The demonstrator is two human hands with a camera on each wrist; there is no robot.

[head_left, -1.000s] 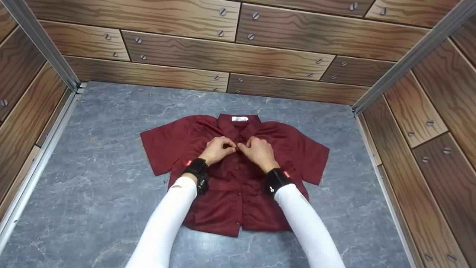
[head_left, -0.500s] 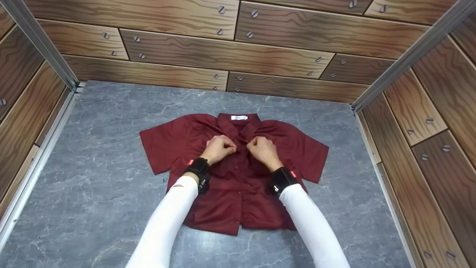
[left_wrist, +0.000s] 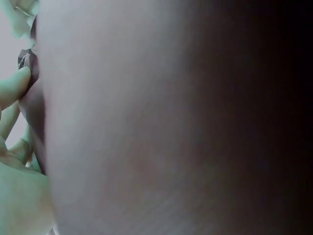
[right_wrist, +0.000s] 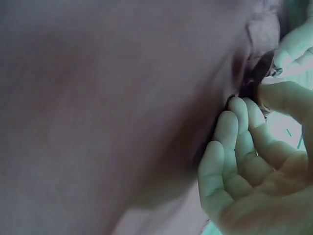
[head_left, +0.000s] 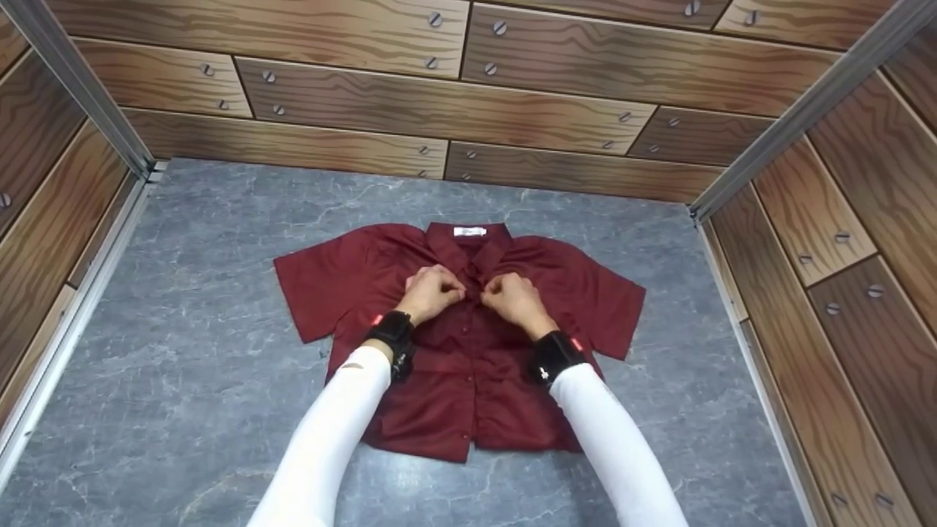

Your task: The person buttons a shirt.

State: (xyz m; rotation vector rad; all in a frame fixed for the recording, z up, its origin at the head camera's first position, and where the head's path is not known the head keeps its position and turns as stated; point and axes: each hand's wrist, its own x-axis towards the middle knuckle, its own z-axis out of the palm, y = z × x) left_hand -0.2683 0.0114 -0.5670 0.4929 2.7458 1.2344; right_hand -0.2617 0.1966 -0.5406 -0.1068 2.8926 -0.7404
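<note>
A dark red short-sleeved button shirt (head_left: pixel 432 410) lies front up on the grey surface, its collar toward the back wall. My left hand (head_left: pixel 430 294) pinches the front placket just below the collar, thumb against fingertips. Close beside it on the right, my right hand (head_left: pixel 514 298) pinches the other side of the placket. In the right wrist view, thumb and forefinger of the right hand (right_wrist: pixel 259 166) hold a dark fold of cloth. Blurred shirt cloth (left_wrist: pixel 122 122) fills most of the left wrist view. Whatever lies between the fingertips is too small to tell.
Wood-patterned panels (head_left: pixel 351 95) stand behind and at both sides, with metal rails (head_left: pixel 798 110) at the corners. The grey marbled surface (head_left: pixel 183 351) extends around the shirt. A white label (head_left: pixel 469 231) shows inside the collar.
My right hand has drawn away from the left to the right, then come slightly back toward it. My left hand has stayed nearly in place on the placket.
</note>
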